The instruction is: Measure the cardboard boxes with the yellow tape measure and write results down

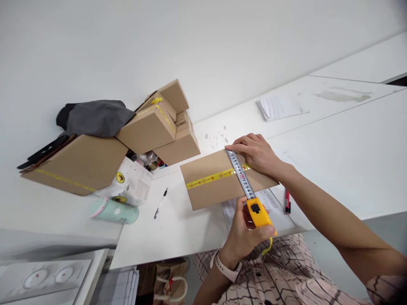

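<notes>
A cardboard box (206, 191) with yellow printed tape across its top lies in front of me on the table. My left hand (243, 231), a pale watch on its wrist, is wrapped round the yellow case of a tape measure (260, 216) at the box's near edge. The steel blade (241, 174) runs out across the box top, over the yellow tape. At the far edge, my right hand (256, 152) pins the blade's end with thumb and fingers, its palm resting over the box. Printed papers (270, 201) lie partly hidden under the box and the tape measure.
A pen (161, 202) lies left of the box, a red-and-black marker or cutter (287, 201) to its right. Stacked cartons (149, 129), a dark cloth (95, 117), a white avocado-print box (133, 182) and a mint bottle (116, 212) fill the left. A paper stack (278, 108) lies by the wall.
</notes>
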{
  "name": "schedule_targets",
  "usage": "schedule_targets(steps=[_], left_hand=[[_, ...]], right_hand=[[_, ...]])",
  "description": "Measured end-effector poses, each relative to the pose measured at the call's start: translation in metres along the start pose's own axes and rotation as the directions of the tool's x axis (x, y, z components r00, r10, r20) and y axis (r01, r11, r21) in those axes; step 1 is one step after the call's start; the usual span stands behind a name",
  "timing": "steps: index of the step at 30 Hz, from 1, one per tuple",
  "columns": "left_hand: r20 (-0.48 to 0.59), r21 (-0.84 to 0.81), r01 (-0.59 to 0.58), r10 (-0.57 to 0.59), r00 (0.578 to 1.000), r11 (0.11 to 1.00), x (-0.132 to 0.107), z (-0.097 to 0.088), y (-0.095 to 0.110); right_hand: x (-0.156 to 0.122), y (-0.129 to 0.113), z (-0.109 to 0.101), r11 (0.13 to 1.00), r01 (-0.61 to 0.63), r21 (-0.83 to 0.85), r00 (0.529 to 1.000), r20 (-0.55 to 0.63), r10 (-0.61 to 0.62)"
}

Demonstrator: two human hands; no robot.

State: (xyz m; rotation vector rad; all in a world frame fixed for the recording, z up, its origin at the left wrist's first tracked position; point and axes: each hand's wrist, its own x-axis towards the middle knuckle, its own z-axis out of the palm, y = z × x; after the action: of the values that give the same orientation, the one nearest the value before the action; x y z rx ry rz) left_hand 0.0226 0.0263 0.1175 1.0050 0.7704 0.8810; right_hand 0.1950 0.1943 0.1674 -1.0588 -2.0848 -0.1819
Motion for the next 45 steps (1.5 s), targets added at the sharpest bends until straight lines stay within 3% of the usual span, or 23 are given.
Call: schedule_targets(steps=[5, 8, 13, 16, 19, 25, 29, 32, 36, 40, 42, 45], left_hand=[[-0.022, 0.010, 0.004, -0.004, 1.000, 1.000, 0.001, 0.000, 0.000], [-0.027, 0.109, -0.010, 0.013, 1.000, 0.994, -0.005, -0.004, -0.007], [-0.095, 0.477, -0.007, 0.059, 0.994, 0.879, -0.023, -0.025, -0.043], [-0.115, 0.525, 0.047, 0.017, 0.993, 0.850, -0.032, -0.040, -0.066], [-0.107, 0.539, 0.038, 0.023, 0.994, 0.841, -0.037, -0.048, -0.076], [-0.136, 0.546, 0.061, 0.016, 0.991, 0.835, -0.038, -0.050, -0.074], [-0.128, 0.518, 0.066, 0.001, 0.992, 0.853, -0.038, -0.048, -0.076], [-0.113, 0.531, 0.048, 0.015, 0.993, 0.846, -0.038, -0.046, -0.074], [-0.025, 0.665, -0.037, 0.072, 0.997, 0.746, -0.037, -0.041, -0.065], [0.149, 0.735, -0.172, 0.091, 0.985, 0.656, -0.036, -0.037, -0.057], [0.124, 0.736, -0.150, 0.087, 0.989, 0.660, -0.038, -0.037, -0.056], [0.003, 0.692, -0.060, 0.080, 0.997, 0.719, -0.044, -0.035, -0.058]], right_hand=[[0.000, -0.003, -0.002, 1.000, -0.003, 0.010, 1.000, -0.001, 0.003], [-0.001, -0.007, -0.005, 0.998, -0.063, 0.000, 0.998, -0.006, 0.063], [-0.014, -0.017, -0.011, 0.985, -0.171, 0.005, 0.984, -0.058, 0.171], [-0.026, -0.027, -0.017, 0.983, -0.184, 0.024, 0.975, -0.125, 0.185], [-0.044, -0.036, -0.021, 0.981, -0.195, 0.013, 0.965, -0.179, 0.194], [-0.092, -0.036, 0.008, 0.973, -0.224, -0.058, 0.953, -0.220, 0.206], [-0.106, -0.036, 0.020, 0.977, -0.214, -0.002, 0.966, -0.149, 0.211], [-0.104, -0.050, -0.002, 0.920, -0.319, 0.229, 0.917, -0.172, 0.361], [-0.107, -0.073, -0.047, 0.709, -0.377, 0.596, 0.868, -0.040, 0.495], [-0.119, -0.086, -0.071, 0.680, -0.439, 0.587, 0.841, 0.000, 0.542], [-0.127, -0.090, -0.072, 0.693, -0.436, 0.575, 0.830, -0.042, 0.557], [-0.143, -0.100, -0.063, 0.727, -0.413, 0.549, 0.838, -0.084, 0.539]])
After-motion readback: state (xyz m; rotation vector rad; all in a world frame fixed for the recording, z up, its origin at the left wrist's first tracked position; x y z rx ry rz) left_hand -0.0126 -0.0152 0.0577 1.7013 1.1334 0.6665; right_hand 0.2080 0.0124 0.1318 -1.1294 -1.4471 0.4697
